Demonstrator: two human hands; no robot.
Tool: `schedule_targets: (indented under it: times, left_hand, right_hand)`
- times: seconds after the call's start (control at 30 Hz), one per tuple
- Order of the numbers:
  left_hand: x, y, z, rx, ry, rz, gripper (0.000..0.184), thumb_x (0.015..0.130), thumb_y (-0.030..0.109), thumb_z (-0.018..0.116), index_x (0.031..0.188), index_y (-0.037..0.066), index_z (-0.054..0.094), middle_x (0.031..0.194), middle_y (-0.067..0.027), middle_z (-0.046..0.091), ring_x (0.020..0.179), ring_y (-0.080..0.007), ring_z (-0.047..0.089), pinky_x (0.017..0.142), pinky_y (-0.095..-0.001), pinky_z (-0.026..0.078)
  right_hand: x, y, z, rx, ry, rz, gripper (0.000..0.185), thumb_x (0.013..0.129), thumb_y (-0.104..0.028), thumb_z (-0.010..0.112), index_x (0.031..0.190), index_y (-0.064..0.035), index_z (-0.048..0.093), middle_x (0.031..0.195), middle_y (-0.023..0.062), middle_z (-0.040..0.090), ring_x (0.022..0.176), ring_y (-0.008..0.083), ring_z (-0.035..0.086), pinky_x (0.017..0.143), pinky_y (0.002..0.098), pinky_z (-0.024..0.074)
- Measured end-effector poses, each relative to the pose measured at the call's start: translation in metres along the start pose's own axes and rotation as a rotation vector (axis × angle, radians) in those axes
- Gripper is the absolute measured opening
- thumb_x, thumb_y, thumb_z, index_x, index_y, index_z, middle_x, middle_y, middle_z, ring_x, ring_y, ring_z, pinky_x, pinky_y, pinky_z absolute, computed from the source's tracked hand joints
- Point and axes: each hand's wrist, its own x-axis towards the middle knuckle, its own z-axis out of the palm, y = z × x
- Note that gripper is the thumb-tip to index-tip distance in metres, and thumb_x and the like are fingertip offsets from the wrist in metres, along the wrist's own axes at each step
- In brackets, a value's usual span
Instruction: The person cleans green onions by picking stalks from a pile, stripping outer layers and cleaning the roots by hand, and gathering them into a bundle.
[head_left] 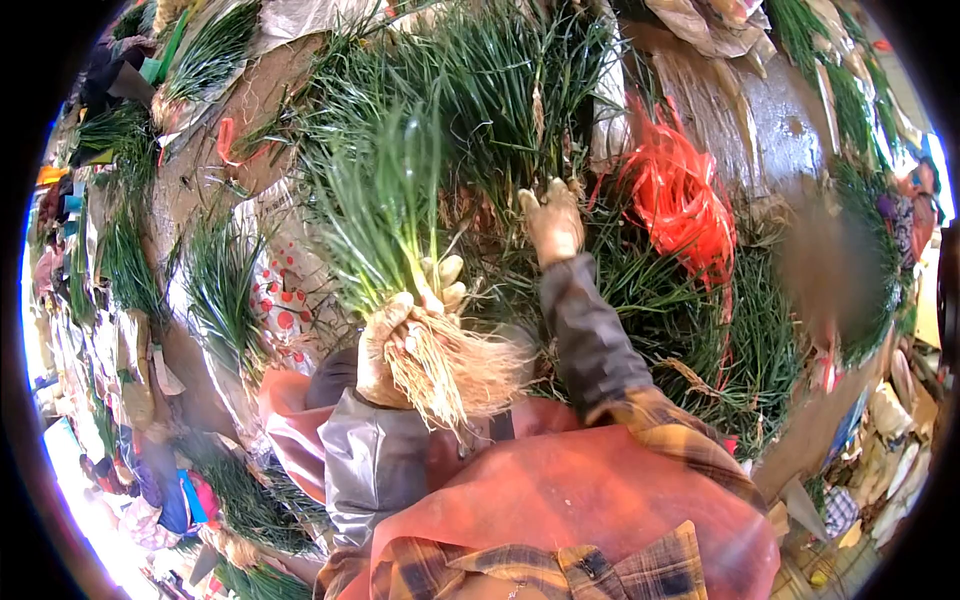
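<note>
A bunch of green leafy plants (385, 220) with long pale roots (460, 370) is gripped at its base by my left hand (385, 345), which wears a light glove. The roots hang toward my red apron, and the leaves point up and away. My right hand (555, 220), also gloved, reaches forward with its fingers apart, at the near edge of a large heap of the same green plants (480, 90). Nothing shows in its grasp. Right of that hand lies a tangle of red plastic string (685, 195) on more loose greens (660, 320).
Wet plastic sheeting (765, 120) lies beyond the string. More bunches of greens (220, 285) rest at the left, near a red-dotted cloth (285, 300). Other people in colourful clothes (185, 495) appear at the far left and right edges. A dark blur covers part of the right side.
</note>
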Motion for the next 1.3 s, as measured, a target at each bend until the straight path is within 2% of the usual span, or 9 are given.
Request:
schedule_targets:
  times: [0.13,0.33,0.43,0.5,0.63,0.7,0.8,1.03,1.3]
  left_hand:
    - [-0.003,-0.001,0.000,0.084,-0.107,0.079,0.057,0.083,0.018,0.059,0.132,0.000,0.036,0.115,-0.0140,0.055,0.109,-0.0278,0.055,0.093,-0.0401,0.044]
    - [0.002,0.000,-0.006,0.011,0.132,0.222,0.030,0.085,0.016,0.058,0.110,0.000,0.055,0.102,-0.0099,0.061,0.101,-0.0249,0.058,0.095,-0.0427,0.043]
    - [0.002,0.000,-0.012,0.014,0.135,0.197,0.034,0.085,0.015,0.056,0.115,0.000,0.052,0.107,-0.0099,0.061,0.107,-0.0262,0.056,0.094,-0.0418,0.045]
    - [0.003,0.000,-0.007,-0.063,0.123,0.134,0.036,0.085,0.014,0.056,0.117,-0.002,0.050,0.111,-0.0126,0.059,0.113,-0.0278,0.053,0.094,-0.0421,0.045]
    - [0.003,-0.003,0.017,0.050,-0.036,0.007,0.032,0.085,0.014,0.054,0.109,-0.007,0.053,0.107,-0.0185,0.060,0.100,-0.0255,0.058,0.086,-0.0342,0.049]
    - [0.011,-0.005,-0.050,0.234,0.047,-0.026,0.037,0.085,0.020,0.056,0.110,-0.007,0.054,0.100,-0.0168,0.063,0.081,-0.0222,0.061,0.076,-0.0322,0.051]
    - [0.013,-0.006,-0.031,0.316,0.147,0.005,0.038,0.084,0.021,0.057,0.109,-0.008,0.055,0.099,-0.0177,0.063,0.083,-0.0229,0.062,0.079,-0.0333,0.051]
    - [0.010,-0.008,-0.016,0.151,0.008,-0.031,0.048,0.086,0.020,0.054,0.125,-0.007,0.044,0.125,-0.0215,0.051,0.116,-0.0289,0.050,0.099,-0.0410,0.040]
    - [0.014,-0.007,-0.033,0.435,0.244,0.018,0.025,0.084,0.015,0.056,0.099,-0.006,0.057,0.086,-0.0112,0.062,0.074,-0.0184,0.060,0.071,-0.0308,0.050]
  right_hand:
    - [0.130,0.134,0.111,-0.208,0.158,-0.500,0.045,0.082,-0.035,0.065,0.111,-0.0024,0.058,0.102,0.0170,0.063,0.091,0.0249,0.061,0.081,0.0353,0.0479]
    - [0.023,0.006,-0.008,-0.066,-0.023,0.025,0.029,0.089,-0.033,0.053,0.089,-0.0059,0.065,0.078,0.0105,0.067,0.069,0.0243,0.064,0.059,0.0371,0.0480]
    - [0.008,0.027,-0.023,0.060,-0.014,-0.517,0.028,0.093,-0.024,0.047,0.094,-0.0034,0.065,0.084,0.0059,0.066,0.070,0.0115,0.059,0.066,0.0227,0.0450]
    - [-0.020,0.007,-0.027,0.941,-0.475,-0.332,0.032,0.094,-0.016,0.039,0.103,0.0020,0.063,0.103,0.0120,0.064,0.084,0.0175,0.058,0.073,0.0268,0.0451]
    - [-0.081,-0.011,-0.012,0.864,-0.820,-0.313,0.030,0.091,-0.012,0.043,0.112,-0.0006,0.061,0.119,0.0128,0.060,0.093,0.0245,0.059,0.080,0.0311,0.0470]
    - [-0.084,0.025,0.017,0.034,-0.391,-1.008,0.026,0.093,-0.017,0.047,0.111,-0.0067,0.063,0.095,0.0071,0.066,0.080,0.0202,0.057,0.079,0.0358,0.0465]
    - [-0.073,-0.004,0.010,1.068,-0.671,0.318,0.029,0.097,-0.018,0.038,0.117,-0.0083,0.057,0.080,0.0032,0.056,0.064,0.0125,0.047,0.061,0.0262,0.0414]
    - [-0.065,-0.019,0.022,1.026,-0.890,0.063,0.025,0.095,-0.022,0.046,0.104,-0.0036,0.059,0.074,-0.0014,0.054,0.055,0.0051,0.046,0.050,0.0164,0.0367]
    - [-0.070,-0.023,0.005,1.349,-0.926,0.180,0.040,0.092,-0.028,0.042,0.115,0.0030,0.055,0.056,-0.0063,0.041,0.043,0.0053,0.031,0.044,0.0219,0.0311]
